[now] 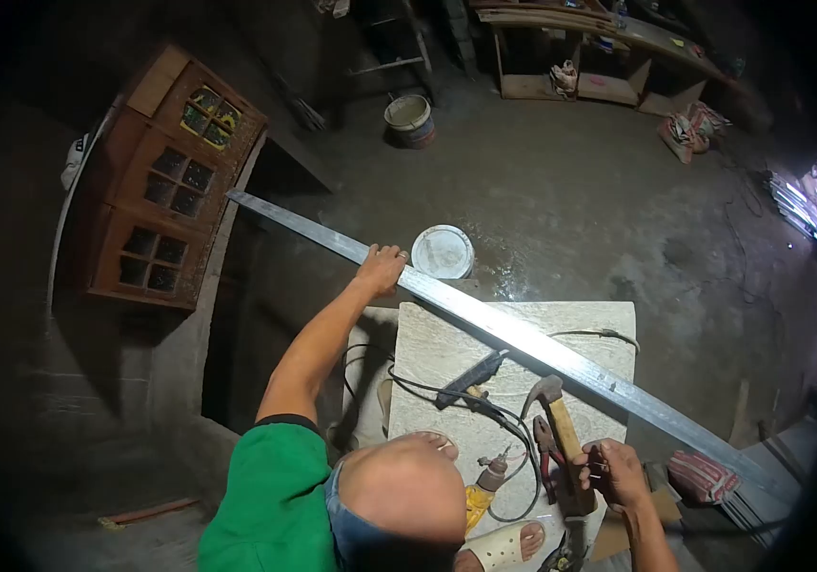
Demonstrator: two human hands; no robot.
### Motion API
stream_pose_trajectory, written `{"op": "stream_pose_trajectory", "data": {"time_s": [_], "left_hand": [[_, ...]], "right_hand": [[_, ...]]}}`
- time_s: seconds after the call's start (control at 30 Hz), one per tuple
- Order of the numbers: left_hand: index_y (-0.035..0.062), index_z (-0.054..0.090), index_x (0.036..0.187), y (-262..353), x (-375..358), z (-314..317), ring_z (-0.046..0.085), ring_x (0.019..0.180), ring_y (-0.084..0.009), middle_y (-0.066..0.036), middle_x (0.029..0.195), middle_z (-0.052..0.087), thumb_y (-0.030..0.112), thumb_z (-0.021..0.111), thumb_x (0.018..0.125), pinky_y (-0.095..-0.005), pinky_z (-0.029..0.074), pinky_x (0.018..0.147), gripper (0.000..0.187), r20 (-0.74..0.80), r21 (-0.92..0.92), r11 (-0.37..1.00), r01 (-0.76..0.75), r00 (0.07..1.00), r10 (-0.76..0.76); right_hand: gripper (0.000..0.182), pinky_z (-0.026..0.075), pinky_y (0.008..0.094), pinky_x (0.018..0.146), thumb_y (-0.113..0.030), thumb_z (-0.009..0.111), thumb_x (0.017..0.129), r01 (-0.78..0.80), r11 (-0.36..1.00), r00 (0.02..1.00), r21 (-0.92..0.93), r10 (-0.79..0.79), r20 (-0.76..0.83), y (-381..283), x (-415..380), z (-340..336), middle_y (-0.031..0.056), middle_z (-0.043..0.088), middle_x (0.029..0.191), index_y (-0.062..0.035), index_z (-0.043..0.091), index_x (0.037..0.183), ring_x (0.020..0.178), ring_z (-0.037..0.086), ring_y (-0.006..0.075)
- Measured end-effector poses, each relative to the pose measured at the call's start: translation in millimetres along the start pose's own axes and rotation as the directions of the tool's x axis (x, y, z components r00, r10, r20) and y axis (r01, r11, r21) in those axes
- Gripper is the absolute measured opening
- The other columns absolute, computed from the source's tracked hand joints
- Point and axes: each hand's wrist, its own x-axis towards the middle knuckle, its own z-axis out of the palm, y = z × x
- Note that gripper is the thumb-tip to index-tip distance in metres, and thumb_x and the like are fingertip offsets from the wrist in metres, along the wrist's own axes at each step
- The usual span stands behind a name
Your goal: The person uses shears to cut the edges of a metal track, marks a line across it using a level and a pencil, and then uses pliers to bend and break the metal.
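Note:
My left hand (382, 269) is wrapped over a long silvery metal bar (523, 334), which runs from the upper left to the lower right across a pale board (427, 353). My right hand (613, 472) is closed near the wooden handle of a hammer (564, 429), with small thin dark pieces, perhaps nails, between its fingers. Beside the hammer lie red-handled pliers (548, 453). A yellow power tool (481, 496) rests near my foot. A black-handled tool (470, 379) and a looped black cable lie on the board below the bar.
A white lidded bucket (443, 252) stands just beyond the board. Another bucket (410, 121) is farther back. Wooden cabinet doors (165, 186) are at the left. Striped sacks (704, 475) lie at the lower right, and wooden shelving (608, 89) stands at the back.

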Motion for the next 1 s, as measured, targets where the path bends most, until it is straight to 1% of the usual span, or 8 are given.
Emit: {"op": "stream_pose_trajectory", "data": {"time_s": [0.3, 0.43, 0.5, 0.53, 0.6, 0.7, 0.87, 1.0], "left_hand": [[0.0050, 0.044, 0.133, 22, -150, -19, 0.045, 0.122, -0.0387, -0.020, 0.130, 0.048, 0.014, 0.072, 0.072, -0.0480, 0.036, 0.104, 0.068, -0.336, -0.278, 0.956, -0.090, 0.942, -0.009], [-0.0007, 0.053, 0.128, 17, -340, 4, 0.051, 0.120, -0.0392, -0.023, 0.127, 0.055, 0.040, 0.072, 0.080, -0.0458, 0.043, 0.099, 0.066, 0.205, -0.595, 0.799, 0.082, 0.977, 0.052], [0.0031, 0.052, 0.132, 20, -452, 49, 0.053, 0.122, -0.0317, -0.021, 0.130, 0.055, 0.060, 0.063, 0.083, -0.0432, 0.041, 0.103, 0.075, 0.505, -0.728, 0.447, 0.519, 0.848, -0.162], [0.0056, 0.053, 0.133, 34, -485, 40, 0.056, 0.115, -0.0298, -0.019, 0.128, 0.056, 0.064, 0.056, 0.086, -0.0404, 0.043, 0.100, 0.075, 0.680, -0.619, 0.382, 0.686, 0.712, -0.175], [0.0068, 0.054, 0.132, 77, -516, 5, 0.057, 0.109, -0.0266, -0.014, 0.126, 0.057, 0.067, 0.052, 0.087, -0.0387, 0.044, 0.098, 0.075, 0.870, -0.441, -0.145, 0.886, 0.382, -0.313], [0.0063, 0.050, 0.134, 96, -553, 45, 0.055, 0.110, -0.0227, -0.007, 0.131, 0.050, 0.056, 0.042, 0.097, -0.0380, 0.047, 0.092, 0.063, 0.789, -0.610, -0.365, 0.703, 0.499, -0.358], [0.0055, 0.052, 0.132, 91, -526, 15, 0.058, 0.101, -0.0173, -0.009, 0.117, 0.059, 0.047, 0.063, 0.090, -0.0280, 0.050, 0.071, 0.060, 0.661, -0.684, -0.099, 0.723, 0.556, -0.505], [0.0028, 0.045, 0.136, 79, -516, -4, 0.062, 0.094, -0.0186, -0.009, 0.113, 0.060, 0.044, 0.073, 0.082, -0.0299, 0.052, 0.073, 0.073, 0.813, -0.548, 0.058, 0.835, 0.547, -0.200]], "right_hand": [[0.032, 0.053, 0.0284, 0.055, -0.027, 0.052, 0.099, 0.035, 0.999, 0.999, -0.025, -0.034, 0.025, 8, 2, -10, 0.0164, 0.068, 0.087, 0.0043, 0.059, 0.101, 0.064, 0.063, 0.0168], [0.029, 0.052, 0.0279, 0.055, -0.024, 0.050, 0.099, 0.052, 0.998, 0.998, -0.033, -0.051, 0.041, 1, 9, -8, 0.0148, 0.067, 0.085, 0.0040, 0.059, 0.101, 0.064, 0.063, 0.0166], [0.029, 0.052, 0.0277, 0.055, -0.024, 0.049, 0.100, 0.058, 0.998, 0.997, -0.032, -0.056, 0.054, -4, 17, -6, 0.0142, 0.066, 0.084, 0.0039, 0.058, 0.101, 0.064, 0.063, 0.0165], [0.029, 0.052, 0.0275, 0.055, -0.023, 0.049, 0.100, 0.076, 0.996, 0.994, -0.045, -0.073, 0.082, -5, 22, -7, 0.0140, 0.066, 0.084, 0.0039, 0.058, 0.102, 0.064, 0.063, 0.0163], [0.027, 0.051, 0.0264, 0.055, -0.023, 0.048, 0.100, 0.112, 0.992, 0.986, -0.065, -0.102, 0.135, -12, 28, -1, 0.0127, 0.066, 0.085, 0.0025, 0.057, 0.100, 0.064, 0.062, 0.0150], [0.026, 0.051, 0.0258, 0.056, -0.024, 0.049, 0.100, 0.146, 0.986, 0.977, -0.086, -0.130, 0.172, -24, 35, 15, 0.0114, 0.066, 0.085, 0.0011, 0.057, 0.098, 0.065, 0.061, 0.0137], [0.027, 0.050, 0.0242, 0.056, -0.026, 0.052, 0.099, 0.171, 0.982, 0.954, -0.074, -0.147, 0.263, -50, 36, 49, 0.0084, 0.065, 0.085, 0.0001, 0.058, 0.098, 0.065, 0.060, 0.0112], [0.027, 0.046, 0.0206, 0.055, -0.026, 0.053, 0.098, 0.286, 0.940, 0.921, -0.188, -0.215, 0.324, -49, 31, 51, 0.0064, 0.065, 0.086, 0.0001, 0.061, 0.097, 0.064, 0.058, 0.0089]]}}
